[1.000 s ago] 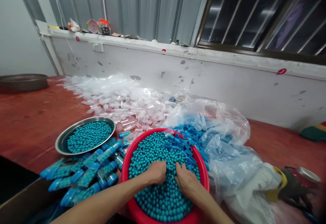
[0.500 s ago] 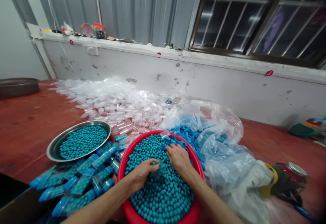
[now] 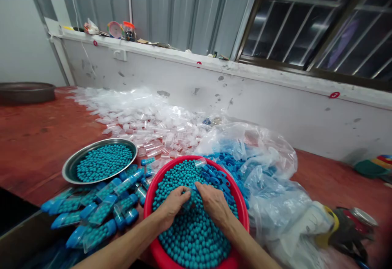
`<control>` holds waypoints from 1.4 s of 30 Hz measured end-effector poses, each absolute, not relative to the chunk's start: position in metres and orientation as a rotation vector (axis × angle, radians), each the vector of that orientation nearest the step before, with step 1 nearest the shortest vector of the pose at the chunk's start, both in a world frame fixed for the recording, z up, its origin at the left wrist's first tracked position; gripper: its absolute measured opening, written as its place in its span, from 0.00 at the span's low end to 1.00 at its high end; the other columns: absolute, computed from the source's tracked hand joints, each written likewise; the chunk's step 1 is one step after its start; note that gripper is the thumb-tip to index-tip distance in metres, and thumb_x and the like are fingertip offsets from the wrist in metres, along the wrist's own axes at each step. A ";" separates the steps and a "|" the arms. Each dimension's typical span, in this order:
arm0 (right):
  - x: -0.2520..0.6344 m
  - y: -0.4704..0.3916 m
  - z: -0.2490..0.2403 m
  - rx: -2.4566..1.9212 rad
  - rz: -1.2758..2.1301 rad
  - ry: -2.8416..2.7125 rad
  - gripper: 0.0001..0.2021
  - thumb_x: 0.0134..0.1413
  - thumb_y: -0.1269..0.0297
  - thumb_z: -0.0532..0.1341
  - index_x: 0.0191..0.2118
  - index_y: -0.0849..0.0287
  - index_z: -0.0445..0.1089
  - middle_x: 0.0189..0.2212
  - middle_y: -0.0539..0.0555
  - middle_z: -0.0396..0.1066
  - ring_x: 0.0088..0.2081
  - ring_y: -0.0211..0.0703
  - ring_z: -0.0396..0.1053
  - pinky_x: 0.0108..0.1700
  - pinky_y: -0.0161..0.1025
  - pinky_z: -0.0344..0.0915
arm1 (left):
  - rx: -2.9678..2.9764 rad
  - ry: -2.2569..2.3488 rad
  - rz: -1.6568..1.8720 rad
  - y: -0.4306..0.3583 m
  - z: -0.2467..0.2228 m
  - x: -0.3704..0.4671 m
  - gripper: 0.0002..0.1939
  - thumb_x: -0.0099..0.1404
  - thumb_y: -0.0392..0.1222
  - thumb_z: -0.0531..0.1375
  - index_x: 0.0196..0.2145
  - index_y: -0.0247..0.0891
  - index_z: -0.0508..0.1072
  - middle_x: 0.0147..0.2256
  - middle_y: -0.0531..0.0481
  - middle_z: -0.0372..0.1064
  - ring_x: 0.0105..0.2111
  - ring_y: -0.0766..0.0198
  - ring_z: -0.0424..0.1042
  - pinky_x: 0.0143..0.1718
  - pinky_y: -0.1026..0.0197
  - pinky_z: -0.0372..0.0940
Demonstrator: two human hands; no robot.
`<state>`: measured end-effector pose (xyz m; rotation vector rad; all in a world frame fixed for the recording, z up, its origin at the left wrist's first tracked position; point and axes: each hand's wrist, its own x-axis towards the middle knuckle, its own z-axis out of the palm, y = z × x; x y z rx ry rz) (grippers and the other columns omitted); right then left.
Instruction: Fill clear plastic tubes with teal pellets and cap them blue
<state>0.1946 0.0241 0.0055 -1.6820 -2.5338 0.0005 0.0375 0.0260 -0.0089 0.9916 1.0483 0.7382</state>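
Beads (image 3: pixel 196 236), round and teal, are contained in a red basin (image 3: pixel 243 212), over which both hands are held close together. A clear tube (image 3: pixel 188 202) with teal beads in it is grasped by the left hand (image 3: pixel 173 207), its thumb and fingers curled around it. At the tube's upper end, a small blue piece (image 3: pixel 194 187) is pinched by the fingertips of the right hand (image 3: pixel 213 202); its exact seating is hidden by the fingers. Loose blue caps (image 3: pixel 219 178) are gathered on the beads at the far right of the basin, and a short clear piece (image 3: pixel 200 162) is rested near the far rim.

To the left, more beads are held in a metal bowl (image 3: pixel 71 171), tilted beside filled tubes (image 3: pixel 102 210) that are piled together, blue at their ends. Empty clear tubes (image 3: pixel 153 134) are spread across the red desk (image 3: pixel 33 138) toward the wall. Behind and to the right of the basin, more blue parts (image 3: pixel 234 163) are partly covered by a crumpled plastic bag (image 3: pixel 275 191). A dark, shallow basin (image 3: pixel 27 93) is placed at the far left.
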 end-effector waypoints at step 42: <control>0.203 0.004 0.012 -1.257 1.274 -1.454 0.26 0.39 0.72 0.59 0.49 0.58 0.57 0.39 0.52 0.64 0.28 0.36 0.63 0.23 0.31 0.62 | 1.475 0.922 0.631 0.006 0.014 0.033 0.10 0.56 0.38 0.49 0.38 0.40 0.58 0.21 0.62 0.52 0.14 0.76 0.53 0.12 0.73 0.54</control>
